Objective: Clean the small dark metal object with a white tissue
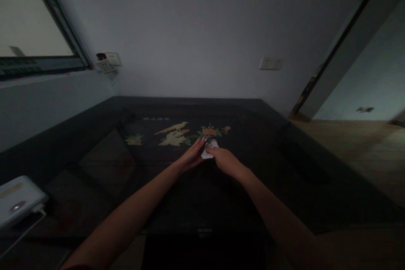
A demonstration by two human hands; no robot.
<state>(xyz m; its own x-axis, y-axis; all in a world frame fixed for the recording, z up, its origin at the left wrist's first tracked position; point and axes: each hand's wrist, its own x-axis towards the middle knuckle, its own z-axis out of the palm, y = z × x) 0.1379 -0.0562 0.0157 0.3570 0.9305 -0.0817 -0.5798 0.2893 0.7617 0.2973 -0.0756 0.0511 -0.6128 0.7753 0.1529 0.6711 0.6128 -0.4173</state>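
So the left hand [191, 157] has its fingers curled against the left side of a small shiny round thing [209, 137], and the right hand [228, 161] is pinching a white tissue or cloth [207, 154] against the near side of it, thumb on top. It's pretty dim, so I can't tell what the shiny thing is, or whether it's touching the surface below. It's roughly midway between the left and right edges of a glossy dark table [196, 202].

Just past the hands, toward the far edge, there's a bird-and-flower picture [174, 135] on the tabletop. Way over by the near left corner sits a white box [20, 198] with a cable [24, 232] running off it. On the wall [190, 29], one socket group [107, 63] is above the far left corner, and a double socket [270, 63] is above the far right one. Wood-look floor [357, 147] beyond the right edge.
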